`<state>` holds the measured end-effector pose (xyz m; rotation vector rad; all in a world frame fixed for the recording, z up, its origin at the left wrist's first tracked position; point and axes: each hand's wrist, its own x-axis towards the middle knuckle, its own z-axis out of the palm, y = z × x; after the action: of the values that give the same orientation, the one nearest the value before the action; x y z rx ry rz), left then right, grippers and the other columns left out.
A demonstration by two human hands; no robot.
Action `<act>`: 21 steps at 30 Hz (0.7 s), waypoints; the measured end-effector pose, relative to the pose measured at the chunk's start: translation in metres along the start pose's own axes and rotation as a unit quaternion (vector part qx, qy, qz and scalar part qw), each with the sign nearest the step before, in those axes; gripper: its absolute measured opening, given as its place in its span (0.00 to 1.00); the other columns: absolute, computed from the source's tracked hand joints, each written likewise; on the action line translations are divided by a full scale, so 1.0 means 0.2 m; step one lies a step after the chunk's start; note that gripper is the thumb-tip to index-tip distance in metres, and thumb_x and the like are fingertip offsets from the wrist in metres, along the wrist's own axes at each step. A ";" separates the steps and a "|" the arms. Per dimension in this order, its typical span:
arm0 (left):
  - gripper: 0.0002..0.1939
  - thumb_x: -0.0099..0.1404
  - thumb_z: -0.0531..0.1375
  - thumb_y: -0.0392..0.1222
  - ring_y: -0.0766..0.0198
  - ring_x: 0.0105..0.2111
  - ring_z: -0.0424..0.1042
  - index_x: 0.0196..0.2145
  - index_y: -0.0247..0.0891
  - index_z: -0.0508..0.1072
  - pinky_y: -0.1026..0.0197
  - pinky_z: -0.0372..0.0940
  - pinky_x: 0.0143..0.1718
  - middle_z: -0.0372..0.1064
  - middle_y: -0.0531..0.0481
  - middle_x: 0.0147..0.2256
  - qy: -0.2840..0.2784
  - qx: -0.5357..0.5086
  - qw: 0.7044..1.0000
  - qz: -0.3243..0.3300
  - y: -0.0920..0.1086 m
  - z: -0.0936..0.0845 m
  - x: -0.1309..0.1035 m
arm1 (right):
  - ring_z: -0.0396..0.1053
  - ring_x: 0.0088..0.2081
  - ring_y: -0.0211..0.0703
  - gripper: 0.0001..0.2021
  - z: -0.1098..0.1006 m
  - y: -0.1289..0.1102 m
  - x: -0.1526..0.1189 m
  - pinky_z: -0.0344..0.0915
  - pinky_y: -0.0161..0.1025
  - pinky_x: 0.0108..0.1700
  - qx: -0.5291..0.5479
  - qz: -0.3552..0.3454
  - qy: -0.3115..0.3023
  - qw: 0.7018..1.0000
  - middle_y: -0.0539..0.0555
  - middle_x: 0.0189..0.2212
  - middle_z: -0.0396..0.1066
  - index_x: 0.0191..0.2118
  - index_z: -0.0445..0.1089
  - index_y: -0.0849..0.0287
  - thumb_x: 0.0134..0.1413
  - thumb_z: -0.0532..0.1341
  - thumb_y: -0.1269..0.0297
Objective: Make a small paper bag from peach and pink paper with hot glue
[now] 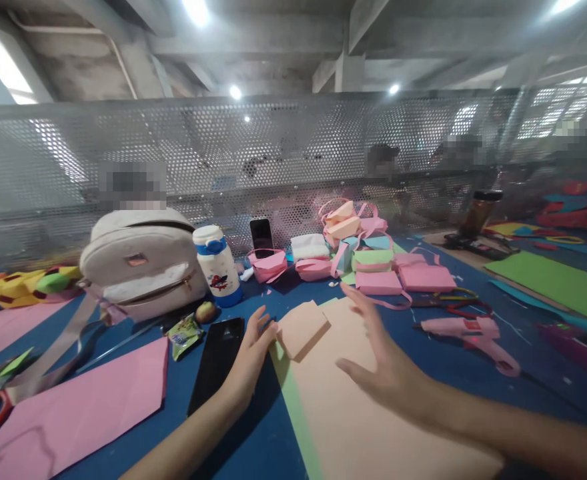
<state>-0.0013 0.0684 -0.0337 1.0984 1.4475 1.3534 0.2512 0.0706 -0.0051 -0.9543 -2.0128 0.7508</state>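
Note:
A large peach sheet (pixel 353 400) lies over a green sheet (pixel 293 400) on the blue table. On its far left part sits a small folded peach piece (pixel 301 327). My left hand (pixel 253 347) is at the left edge of that piece, fingers apart; whether it touches the piece is hard to tell. My right hand (pixel 378 347) hovers over the right side of the large sheet, thumb and fingers spread, with nothing between them. A black phone (pixel 216 363) lies beside my left hand.
A white backpack (pixel 143 267), bottle (pixel 218 267) and small paper bags (pixel 378 283) stand along the perforated screen (pixel 273 147). Pink glue gun (pixel 473 333) is at right, pink sheets (pixel 93 413) at left. Several people appear beyond the screen.

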 end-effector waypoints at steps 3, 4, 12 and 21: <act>0.26 0.67 0.58 0.47 0.51 0.55 0.70 0.60 0.43 0.59 0.50 0.68 0.53 0.63 0.35 0.59 0.000 -0.048 0.998 -0.029 0.02 0.03 -0.03 | 0.55 0.63 0.61 0.53 0.07 0.02 0.07 0.74 0.48 0.41 0.089 0.111 -0.068 0.988 0.63 0.68 0.44 0.70 0.33 0.44 0.48 0.70 0.56; 0.27 0.66 0.59 0.46 0.51 0.54 0.71 0.60 0.43 0.59 0.50 0.69 0.52 0.64 0.35 0.58 -0.004 -0.067 0.997 -0.035 0.03 0.03 -0.04 | 0.54 0.64 0.62 0.55 0.10 0.04 0.09 0.74 0.49 0.43 0.107 0.133 -0.083 0.982 0.64 0.68 0.44 0.70 0.32 0.46 0.45 0.71 0.57; 0.33 0.60 0.64 0.52 0.51 0.51 0.73 0.58 0.42 0.59 0.50 0.68 0.51 0.61 0.36 0.58 -0.061 -0.095 0.993 -0.016 0.03 0.03 -0.07 | 0.42 0.68 0.60 0.59 0.20 0.09 0.15 0.50 0.58 0.64 0.044 0.095 -0.069 0.992 0.62 0.68 0.42 0.70 0.38 0.50 0.35 0.73 0.63; 0.25 0.66 0.57 0.39 0.52 0.65 0.54 0.60 0.47 0.59 0.48 0.56 0.62 0.53 0.44 0.64 -0.051 0.045 0.978 0.199 0.00 0.01 -0.08 | 0.45 0.68 0.57 0.54 0.18 0.11 0.14 0.51 0.54 0.64 0.236 0.052 -0.061 0.968 0.61 0.67 0.44 0.68 0.35 0.46 0.43 0.70 0.54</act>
<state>0.0054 0.0539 -0.0335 1.5562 1.2668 1.4858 0.2175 0.0990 -0.0310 -0.7483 -1.7718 1.3039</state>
